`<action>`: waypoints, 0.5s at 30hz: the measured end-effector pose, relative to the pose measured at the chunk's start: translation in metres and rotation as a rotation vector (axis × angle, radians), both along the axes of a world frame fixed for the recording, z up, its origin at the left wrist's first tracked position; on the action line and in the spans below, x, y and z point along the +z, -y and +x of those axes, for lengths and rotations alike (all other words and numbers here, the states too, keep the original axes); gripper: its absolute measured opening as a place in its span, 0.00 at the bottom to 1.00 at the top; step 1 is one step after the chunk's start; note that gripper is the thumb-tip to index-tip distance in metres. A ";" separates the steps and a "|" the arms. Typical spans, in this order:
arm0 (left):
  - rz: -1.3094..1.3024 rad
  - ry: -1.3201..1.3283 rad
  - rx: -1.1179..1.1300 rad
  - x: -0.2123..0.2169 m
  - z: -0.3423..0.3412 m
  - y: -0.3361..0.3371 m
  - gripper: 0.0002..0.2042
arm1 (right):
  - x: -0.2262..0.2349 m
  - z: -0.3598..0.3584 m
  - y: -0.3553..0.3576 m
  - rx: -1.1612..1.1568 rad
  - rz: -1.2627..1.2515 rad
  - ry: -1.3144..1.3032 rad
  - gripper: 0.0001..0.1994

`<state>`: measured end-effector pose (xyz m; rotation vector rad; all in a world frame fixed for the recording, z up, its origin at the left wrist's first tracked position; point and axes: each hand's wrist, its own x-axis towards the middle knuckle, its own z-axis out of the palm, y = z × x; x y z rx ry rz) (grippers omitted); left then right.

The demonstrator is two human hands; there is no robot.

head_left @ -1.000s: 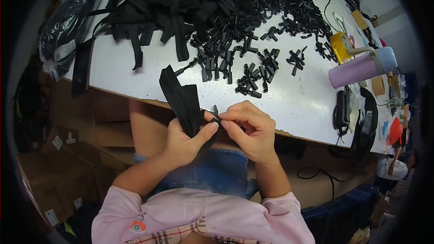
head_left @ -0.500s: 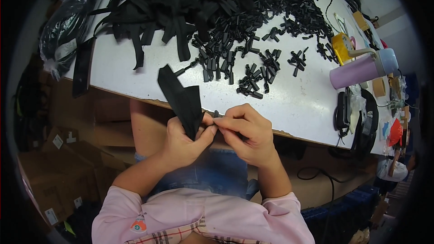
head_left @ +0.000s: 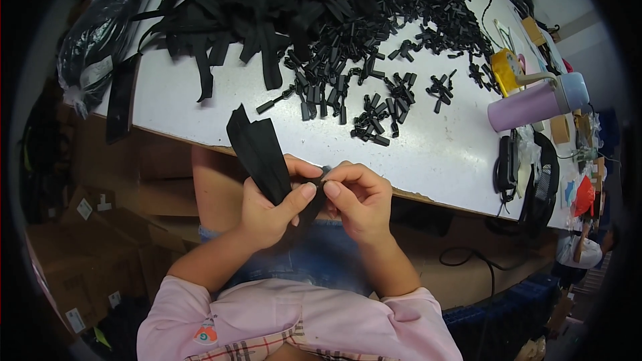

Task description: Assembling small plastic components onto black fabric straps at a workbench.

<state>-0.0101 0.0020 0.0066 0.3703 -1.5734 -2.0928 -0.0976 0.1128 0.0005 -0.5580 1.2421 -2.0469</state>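
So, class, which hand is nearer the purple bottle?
Right: the right hand is left of the purple bottle and lower in view; the left hand, holding black fabric, is farther left.

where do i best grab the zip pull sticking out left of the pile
Pinch the zip pull across its slim tab, probably best from your near side: the tab juts left and slightly toward you over the white table, while its other end lies beside the pile.

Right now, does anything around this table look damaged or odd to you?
Yes: beyond the right hand, to its right, the front edge of the white table looks chipped, with ragged brown showing where the white surface ends. Nothing else stands out.
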 end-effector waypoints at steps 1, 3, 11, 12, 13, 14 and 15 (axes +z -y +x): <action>0.155 0.089 -0.098 0.004 0.002 0.002 0.09 | -0.001 -0.001 -0.001 0.046 -0.028 0.079 0.04; 0.132 0.070 -0.065 0.003 0.000 0.000 0.09 | -0.002 0.003 0.002 0.020 -0.021 0.036 0.04; 0.226 0.081 -0.110 0.001 -0.001 0.003 0.09 | 0.001 -0.003 -0.002 0.133 -0.057 0.261 0.05; 0.193 0.069 -0.119 0.001 -0.001 0.003 0.09 | 0.001 -0.005 -0.002 0.169 -0.053 0.312 0.04; 0.160 0.056 -0.128 0.002 -0.001 0.003 0.09 | 0.001 -0.007 -0.003 0.204 -0.049 0.364 0.04; 0.160 0.057 -0.128 0.002 -0.001 0.004 0.09 | 0.001 -0.010 -0.004 0.204 -0.049 0.365 0.04; 0.146 0.070 -0.152 0.003 -0.001 0.004 0.08 | 0.002 -0.013 -0.006 0.247 -0.022 0.374 0.04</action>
